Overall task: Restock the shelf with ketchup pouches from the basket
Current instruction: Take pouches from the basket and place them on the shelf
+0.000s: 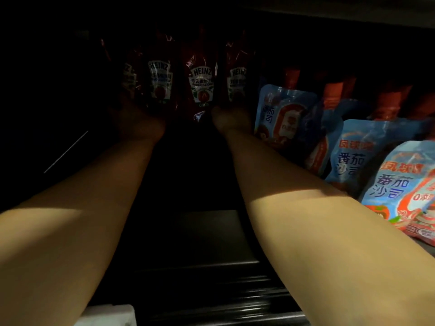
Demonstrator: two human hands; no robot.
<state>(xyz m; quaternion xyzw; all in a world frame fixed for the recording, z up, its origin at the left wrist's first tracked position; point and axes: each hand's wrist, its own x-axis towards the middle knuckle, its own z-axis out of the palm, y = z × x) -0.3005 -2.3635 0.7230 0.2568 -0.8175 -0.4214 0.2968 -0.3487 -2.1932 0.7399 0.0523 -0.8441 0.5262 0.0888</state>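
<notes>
Deep shadow filled the shelf, where both bare arms reached far back to a row of red Heinz ketchup pouches standing upright against the rear, probably so they could be straightened or pushed back to leave room in front. Left hand and right hand sat at the pouches' bases, too dark to tell whether either grip was spread or pinching. Blue tomato-sauce pouches leaned in a row just right of the right arm.
</notes>
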